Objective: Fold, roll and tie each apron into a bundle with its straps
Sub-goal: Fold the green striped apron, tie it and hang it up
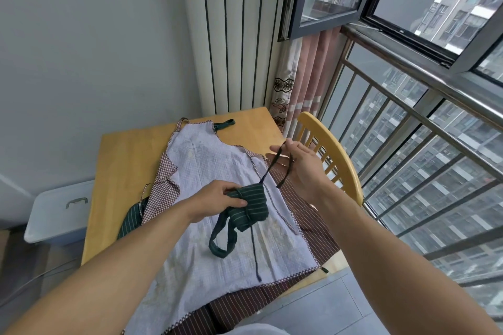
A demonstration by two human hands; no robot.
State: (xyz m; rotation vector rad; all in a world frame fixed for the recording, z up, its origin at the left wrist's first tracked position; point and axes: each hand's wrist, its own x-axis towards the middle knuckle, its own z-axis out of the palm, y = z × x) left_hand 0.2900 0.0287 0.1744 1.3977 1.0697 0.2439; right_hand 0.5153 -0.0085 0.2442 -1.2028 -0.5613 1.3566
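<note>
Green rolled apron (249, 205) gripped, strap (275, 163) pinched

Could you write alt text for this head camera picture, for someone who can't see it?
A left hand holds a rolled green striped apron bundle while the right hand pulls its dark strap up, above a pale apron spread on a wooden table.

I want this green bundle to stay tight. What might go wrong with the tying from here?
1. The left hand alone pins the green striped bundle; if its grip eases while the right hand pulls the strap taut, the roll may loosen.
2. A second strap and the neck loop hang free and could get caught in the wrap.
</note>
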